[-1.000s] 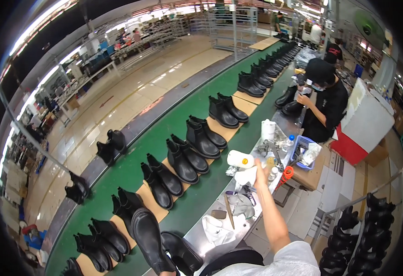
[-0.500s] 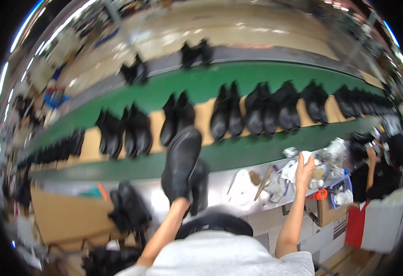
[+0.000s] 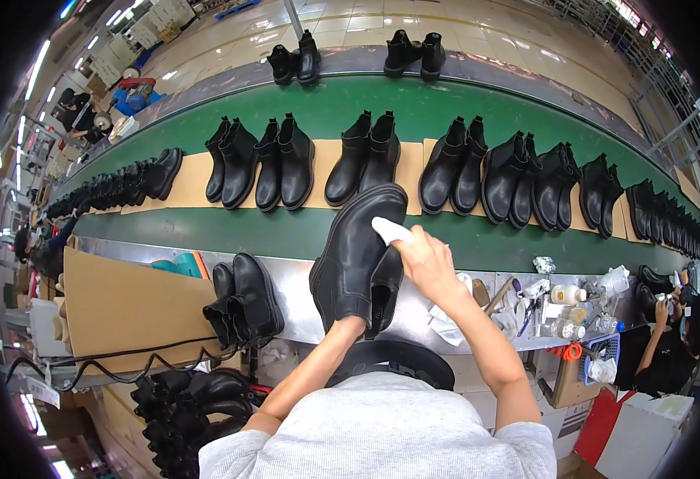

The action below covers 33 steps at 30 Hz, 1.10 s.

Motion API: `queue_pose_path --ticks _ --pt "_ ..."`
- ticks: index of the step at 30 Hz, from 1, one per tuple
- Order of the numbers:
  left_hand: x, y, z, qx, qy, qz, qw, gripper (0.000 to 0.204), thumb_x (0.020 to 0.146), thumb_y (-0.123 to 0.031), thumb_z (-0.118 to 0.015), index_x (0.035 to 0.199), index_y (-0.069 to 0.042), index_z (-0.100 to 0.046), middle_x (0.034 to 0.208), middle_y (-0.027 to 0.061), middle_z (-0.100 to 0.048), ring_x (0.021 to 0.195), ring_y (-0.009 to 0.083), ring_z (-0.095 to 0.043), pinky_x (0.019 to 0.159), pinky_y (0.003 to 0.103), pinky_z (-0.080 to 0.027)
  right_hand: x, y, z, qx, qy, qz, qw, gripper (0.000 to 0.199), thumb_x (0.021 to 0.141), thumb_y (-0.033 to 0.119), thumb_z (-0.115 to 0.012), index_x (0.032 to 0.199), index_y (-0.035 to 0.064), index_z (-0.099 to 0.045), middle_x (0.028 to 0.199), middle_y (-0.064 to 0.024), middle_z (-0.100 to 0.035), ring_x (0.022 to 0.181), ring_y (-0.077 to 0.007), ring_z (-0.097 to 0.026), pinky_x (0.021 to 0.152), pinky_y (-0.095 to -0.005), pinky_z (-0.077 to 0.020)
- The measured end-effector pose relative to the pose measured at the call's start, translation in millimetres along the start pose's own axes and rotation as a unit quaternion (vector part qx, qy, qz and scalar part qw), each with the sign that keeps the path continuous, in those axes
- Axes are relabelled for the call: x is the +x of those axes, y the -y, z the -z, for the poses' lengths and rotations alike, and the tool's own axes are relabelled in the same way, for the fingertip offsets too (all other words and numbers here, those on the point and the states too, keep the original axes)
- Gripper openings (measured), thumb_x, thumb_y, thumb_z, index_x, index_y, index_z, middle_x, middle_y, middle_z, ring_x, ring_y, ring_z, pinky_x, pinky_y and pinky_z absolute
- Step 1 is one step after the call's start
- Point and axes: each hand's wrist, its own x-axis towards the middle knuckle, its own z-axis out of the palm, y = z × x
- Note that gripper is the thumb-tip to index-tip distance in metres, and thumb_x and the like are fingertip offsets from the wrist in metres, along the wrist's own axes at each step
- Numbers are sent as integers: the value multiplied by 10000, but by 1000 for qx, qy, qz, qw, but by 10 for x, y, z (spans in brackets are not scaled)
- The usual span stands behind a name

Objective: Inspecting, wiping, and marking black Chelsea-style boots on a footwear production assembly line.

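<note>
A black leather ankle boot [image 3: 351, 247] is held up over the metal bench edge, its toe pointing away from me. My left hand [image 3: 350, 326] is pushed into the boot's shaft, so the fingers are hidden and only the wrist shows. Between the fingertips of my right hand [image 3: 428, 259] is a folded white cloth [image 3: 392, 231], lying against the front part of the boot. Partly covered by this boot is a second black boot [image 3: 386, 279], its opening facing me.
A green conveyor [image 3: 505, 242] carries several boot pairs on cardboard. Another boot pair [image 3: 246, 295] stands left on the bench, beside a cardboard panel [image 3: 130, 307]. Bottles [image 3: 567, 294] and crumpled cloths lie right. Boots are piled lower left [image 3: 186, 415]. A person [image 3: 673, 339] works far right.
My right hand has swung left from the bench clutter to the boot, carrying the white cloth. The boot has shifted right in view as the head turned.
</note>
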Motion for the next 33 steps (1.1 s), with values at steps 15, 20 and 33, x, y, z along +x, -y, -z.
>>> queue_pose_path --ticks 15,20,33 --pt "192 517 146 -59 98 -13 993 423 961 -208 -403 1338 -20 -360 1307 77 -441 1186 175 -429 1018 293 -326 256 229 153 4 182 -4 983 383 724 84 -548 1102 139 -579 735 -169 -616 616 -323 -628 535 -429 -502" --pt "244 528 89 -226 23 87 970 398 962 -198 -406 1319 -24 -389 1278 84 -467 1168 171 -439 995 298 -350 13 311 -103 157 109 68 979 371 700 105 -570 1069 132 -604 731 -163 -608 591 -329 -620 547 -432 -509" --pt "255 561 285 -284 -75 163 942 234 876 -186 -558 1056 -38 -553 958 36 -573 853 106 -541 731 257 -450 114 106 -274 19 1 -59 998 319 731 52 -540 1044 89 -588 793 -180 -557 661 -331 -617 557 -443 -508"
